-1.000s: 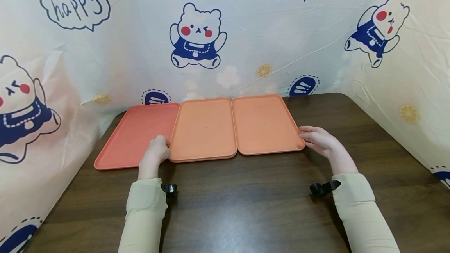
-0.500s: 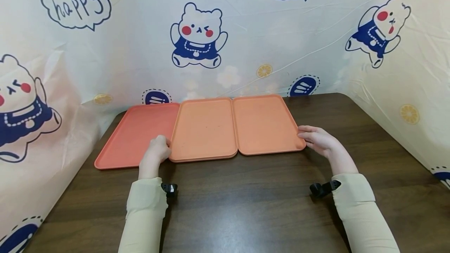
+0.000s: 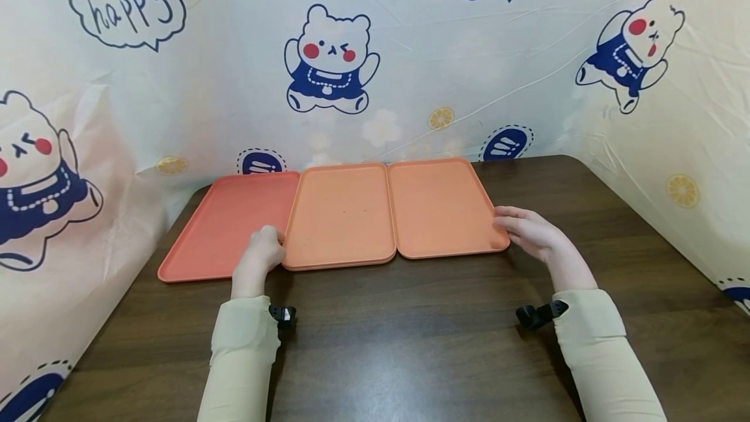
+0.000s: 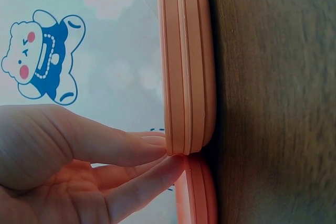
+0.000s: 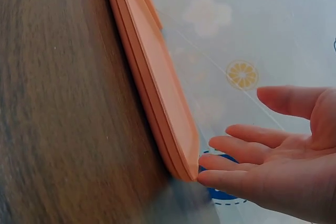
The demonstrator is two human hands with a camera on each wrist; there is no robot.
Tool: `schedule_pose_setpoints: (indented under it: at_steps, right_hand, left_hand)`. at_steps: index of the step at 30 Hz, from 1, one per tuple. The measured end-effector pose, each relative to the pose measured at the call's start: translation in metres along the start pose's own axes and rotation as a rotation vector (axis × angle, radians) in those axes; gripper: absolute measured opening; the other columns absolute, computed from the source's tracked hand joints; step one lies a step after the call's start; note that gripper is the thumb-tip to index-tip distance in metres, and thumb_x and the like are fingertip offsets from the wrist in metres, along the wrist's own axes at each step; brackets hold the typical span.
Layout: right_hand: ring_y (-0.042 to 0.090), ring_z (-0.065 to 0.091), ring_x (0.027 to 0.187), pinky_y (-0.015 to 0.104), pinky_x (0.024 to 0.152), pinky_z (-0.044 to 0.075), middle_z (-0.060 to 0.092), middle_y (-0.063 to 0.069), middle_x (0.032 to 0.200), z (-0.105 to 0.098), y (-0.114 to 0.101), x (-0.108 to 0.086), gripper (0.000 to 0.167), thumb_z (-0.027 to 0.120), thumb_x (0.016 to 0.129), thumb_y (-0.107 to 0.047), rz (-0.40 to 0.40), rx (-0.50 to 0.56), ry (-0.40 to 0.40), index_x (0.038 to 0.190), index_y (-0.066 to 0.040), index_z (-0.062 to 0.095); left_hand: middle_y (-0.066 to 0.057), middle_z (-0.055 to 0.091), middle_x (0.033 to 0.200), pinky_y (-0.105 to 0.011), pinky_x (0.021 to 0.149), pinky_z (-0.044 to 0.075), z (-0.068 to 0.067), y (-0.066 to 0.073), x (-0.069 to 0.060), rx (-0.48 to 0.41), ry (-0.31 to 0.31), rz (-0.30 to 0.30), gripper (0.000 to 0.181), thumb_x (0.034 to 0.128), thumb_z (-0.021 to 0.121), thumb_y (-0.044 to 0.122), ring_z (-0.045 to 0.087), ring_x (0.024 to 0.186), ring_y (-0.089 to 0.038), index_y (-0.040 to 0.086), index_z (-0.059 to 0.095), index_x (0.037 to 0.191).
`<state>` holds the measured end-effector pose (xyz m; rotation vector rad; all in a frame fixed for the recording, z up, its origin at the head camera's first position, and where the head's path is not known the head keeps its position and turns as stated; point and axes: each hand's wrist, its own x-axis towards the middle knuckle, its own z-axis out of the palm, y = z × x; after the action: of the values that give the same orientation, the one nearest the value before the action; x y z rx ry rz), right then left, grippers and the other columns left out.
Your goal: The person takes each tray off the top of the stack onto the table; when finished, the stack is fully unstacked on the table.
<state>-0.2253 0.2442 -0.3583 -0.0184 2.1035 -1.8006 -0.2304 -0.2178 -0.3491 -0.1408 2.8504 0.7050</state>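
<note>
In the head view a red tray (image 3: 228,223) lies at the left, with an orange middle tray (image 3: 340,217) and an orange right tray (image 3: 442,210) beside it, edges together. The middle tray's side (image 4: 189,66) shows layered rims, like trays stacked. My left hand (image 3: 260,258) touches the middle tray's left edge near its front corner. Its thumb and fingertips meet that edge, over the red tray's side. On the far right my right hand (image 3: 530,233) has its fingers extended, fingertips touching the right tray's right edge near the front corner. Its thumb stands apart.
A dark wooden table (image 3: 387,344) carries the trays near its back edge. Behind and beside it hangs a patterned cloth (image 3: 410,51) with bear drawings. Each wrist wears a small black camera, the left camera (image 3: 283,316) and the right camera (image 3: 541,313).
The right hand's fingers have shifted very slightly up and left along the right tray's edge. The left hand and the trays look almost unchanged.
</note>
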Motion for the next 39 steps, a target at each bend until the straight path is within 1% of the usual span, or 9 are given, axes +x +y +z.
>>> schedule_pose_setpoints:
  at_steps: [6, 11, 14, 21, 24, 29, 32, 36, 39]
  right_hand:
    - [0.037, 0.005, 0.145, 0.05, 0.116, 0.008, 0.002, 0.022, 0.156, 0.004, -0.004, 0.0, 0.065, 0.037, 0.101, -0.025, 0.015, -0.003, 0.013, 0.149, 0.004, 0.004]
    - [0.04, 0.003, 0.144, 0.056, 0.114, 0.007, 0.003, 0.023, 0.156, 0.009, -0.008, 0.001, 0.07, 0.037, 0.1, -0.036, 0.016, -0.144, 0.005, 0.149, 0.002, 0.006]
    - [0.042, 0.004, 0.143, 0.06, 0.112, 0.007, 0.005, 0.025, 0.155, 0.012, -0.01, 0.002, 0.068, 0.034, 0.101, -0.037, 0.002, -0.239, -0.01, 0.149, 0.003, 0.008]
    - [0.046, 0.011, 0.141, 0.063, 0.11, 0.01, 0.011, 0.027, 0.154, 0.02, -0.014, 0.0, 0.067, 0.029, 0.101, -0.039, -0.03, -0.274, -0.026, 0.149, 0.003, 0.007]
    - [0.046, 0.013, 0.14, 0.062, 0.111, 0.012, 0.012, 0.028, 0.153, 0.024, -0.014, 0.0, 0.066, 0.028, 0.102, -0.038, -0.034, -0.296, 0.0, 0.148, 0.004, 0.007]
    - [0.043, 0.009, 0.142, 0.056, 0.114, 0.011, 0.011, 0.029, 0.153, 0.036, -0.014, 0.004, 0.065, 0.03, 0.102, -0.035, -0.079, -0.406, 0.088, 0.147, 0.008, 0.011]
    - [0.043, 0.012, 0.142, 0.054, 0.114, 0.013, 0.016, 0.03, 0.151, 0.043, -0.013, 0.004, 0.062, 0.033, 0.102, -0.031, -0.143, -0.507, 0.151, 0.145, 0.01, 0.017]
    - [0.044, 0.027, 0.136, 0.054, 0.111, 0.022, 0.028, 0.032, 0.146, 0.051, -0.016, 0.003, 0.058, 0.035, 0.102, -0.028, -0.22, -0.622, 0.227, 0.143, 0.011, 0.024]
    - [0.045, 0.034, 0.132, 0.054, 0.109, 0.027, 0.033, 0.033, 0.143, 0.056, -0.018, 0.003, 0.056, 0.036, 0.101, -0.026, -0.263, -0.652, 0.264, 0.142, 0.011, 0.027]
  left_hand:
    - [-0.029, 0.053, 0.115, -0.03, 0.066, 0.044, -0.001, 0.004, -0.006, -0.001, -0.007, 0.002, 0.042, 0.0825, 0.047, -0.008, 0.051, 0.09, -0.034, -0.013, 0.052, 0.124]
    - [-0.03, 0.053, 0.119, -0.031, 0.068, 0.045, 0.0, 0.002, -0.006, -0.003, -0.007, -0.001, 0.043, 0.0831, 0.047, -0.008, 0.051, 0.092, -0.034, -0.013, 0.05, 0.126]
    - [-0.029, 0.053, 0.116, -0.029, 0.066, 0.044, 0.0, 0.002, -0.006, -0.009, -0.007, -0.005, 0.043, 0.0831, 0.047, -0.008, 0.051, 0.092, -0.034, -0.012, 0.05, 0.125]
    - [-0.027, 0.053, 0.112, -0.027, 0.063, 0.043, -0.001, 0.002, -0.006, -0.015, -0.008, -0.014, 0.041, 0.0832, 0.048, -0.008, 0.052, 0.09, -0.033, -0.012, 0.052, 0.124]
    - [-0.028, 0.053, 0.113, -0.029, 0.064, 0.044, -0.002, 0.002, -0.006, -0.009, -0.017, -0.01, 0.041, 0.0837, 0.047, -0.008, 0.052, 0.09, -0.034, -0.012, 0.052, 0.124]
    - [-0.028, 0.053, 0.113, -0.029, 0.065, 0.044, -0.002, 0.003, -0.006, -0.006, -0.027, -0.008, 0.041, 0.0842, 0.047, -0.007, 0.052, 0.09, -0.033, -0.012, 0.051, 0.125]
    - [-0.025, 0.054, 0.104, -0.028, 0.062, 0.041, -0.002, 0.003, -0.006, -0.009, -0.025, -0.005, 0.037, 0.0836, 0.046, -0.007, 0.051, 0.083, -0.03, -0.011, 0.055, 0.119]
    - [-0.016, 0.05, 0.082, -0.027, 0.054, 0.037, -0.002, 0.002, -0.005, -0.012, -0.02, -0.001, 0.025, 0.0823, 0.045, -0.008, 0.047, 0.068, -0.024, -0.008, 0.061, 0.102]
    - [-0.007, 0.036, 0.064, -0.025, 0.049, 0.031, -0.001, 0.001, -0.004, -0.011, -0.005, 0.011, 0.013, 0.0802, 0.043, -0.009, 0.037, 0.056, -0.018, -0.003, 0.054, 0.076]
